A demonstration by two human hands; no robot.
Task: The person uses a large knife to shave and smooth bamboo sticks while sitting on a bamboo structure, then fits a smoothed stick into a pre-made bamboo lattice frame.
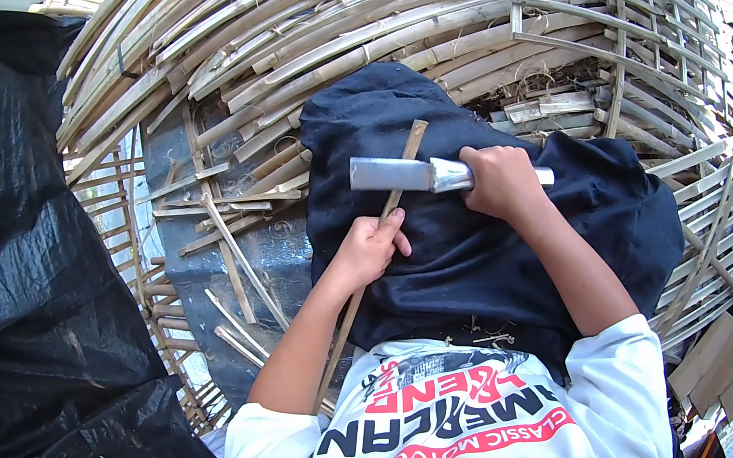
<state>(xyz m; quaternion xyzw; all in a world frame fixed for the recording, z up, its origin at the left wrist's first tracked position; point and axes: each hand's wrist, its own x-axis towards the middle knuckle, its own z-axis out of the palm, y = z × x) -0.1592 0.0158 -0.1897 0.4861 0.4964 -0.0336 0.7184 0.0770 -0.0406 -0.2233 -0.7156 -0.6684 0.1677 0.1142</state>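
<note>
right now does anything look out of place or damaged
The loose strips left of the dark cloth lie crossed and scattered, unlike the roughly parallel bamboo stack beyond. Nothing looks spilled; no damage stands out on the strip in the left hand or the knife in the right hand.

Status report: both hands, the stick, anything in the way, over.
Left hand gripping stick. Right hand holding knife. Blade crosses over stick, contact unclear. Dark cloth spread beneath, nothing visibly blocking.
</note>
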